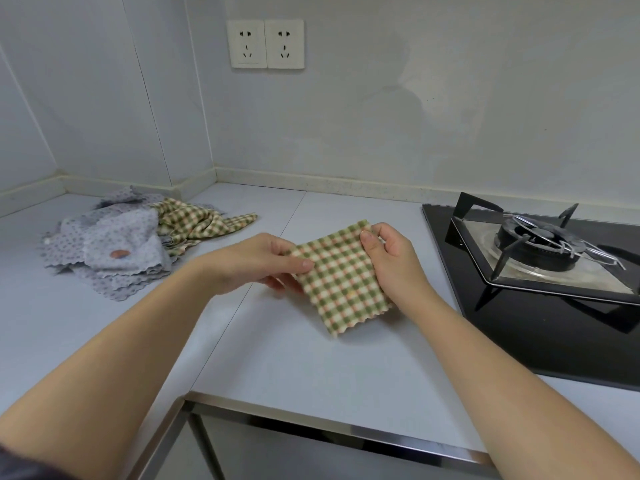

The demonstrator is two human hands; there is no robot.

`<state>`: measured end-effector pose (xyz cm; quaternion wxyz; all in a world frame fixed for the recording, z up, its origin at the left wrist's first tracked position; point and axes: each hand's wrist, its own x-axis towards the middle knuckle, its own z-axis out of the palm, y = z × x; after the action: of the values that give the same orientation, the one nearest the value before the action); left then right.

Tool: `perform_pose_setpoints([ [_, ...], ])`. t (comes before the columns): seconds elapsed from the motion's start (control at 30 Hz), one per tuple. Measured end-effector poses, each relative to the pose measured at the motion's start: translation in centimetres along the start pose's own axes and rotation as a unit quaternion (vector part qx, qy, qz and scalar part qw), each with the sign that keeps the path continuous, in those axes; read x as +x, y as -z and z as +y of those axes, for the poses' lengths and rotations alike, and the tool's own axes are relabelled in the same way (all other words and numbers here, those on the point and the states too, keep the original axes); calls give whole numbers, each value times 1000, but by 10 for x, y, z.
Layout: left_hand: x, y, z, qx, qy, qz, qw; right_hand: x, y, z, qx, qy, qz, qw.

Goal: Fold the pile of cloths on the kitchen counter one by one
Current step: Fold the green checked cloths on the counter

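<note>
A small green, orange and cream checked cloth (pixel 341 278), folded into a rough square, is held just above the counter (pixel 311 362) in the middle. My left hand (pixel 256 263) pinches its left corner between thumb and fingers. My right hand (pixel 393 252) pinches its top right corner. The cloth's lower scalloped edge hangs toward the counter. At the back left lies the pile of cloths (pixel 114 249): several grey dotted ones crumpled together, with another checked cloth (pixel 197 220) on the pile's right side.
A black glass gas hob (pixel 540 327) with a metal burner stand (pixel 540 244) is at the right. Two wall sockets (pixel 266 44) are on the back wall. The counter's metal front edge (pixel 329 427) runs near me.
</note>
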<state>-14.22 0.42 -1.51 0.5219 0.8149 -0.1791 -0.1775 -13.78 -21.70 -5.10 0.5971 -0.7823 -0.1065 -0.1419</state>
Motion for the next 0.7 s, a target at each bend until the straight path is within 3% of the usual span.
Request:
perform_pose_setpoints([
  [0.13, 16, -19, 1, -216, -4, 201, 956, 0, -1, 1, 61, -44, 58, 996],
  [0.23, 22, -35, 5, -298, 87, 187, 932, 1, -9, 2, 83, -86, 68, 991],
  [0.3, 25, -44, 3, -293, 123, 228, 920, 1, -12, 5, 51, -83, 62, 993],
  [0.4, 32, -47, -3, -271, 89, 329, 900, 1, -14, 7, 0, -49, 106, 993],
  [0.47, 32, -48, -2, -320, 71, 312, 892, 2, -16, 5, -4, -35, 144, 989],
  [0.57, 32, -54, -2, -309, 99, 240, 915, 2, -16, 5, -1, -32, 178, 984],
  [0.7, 36, -56, -8, -199, 80, 343, 915, -1, -20, 5, -10, -26, 172, 985],
])
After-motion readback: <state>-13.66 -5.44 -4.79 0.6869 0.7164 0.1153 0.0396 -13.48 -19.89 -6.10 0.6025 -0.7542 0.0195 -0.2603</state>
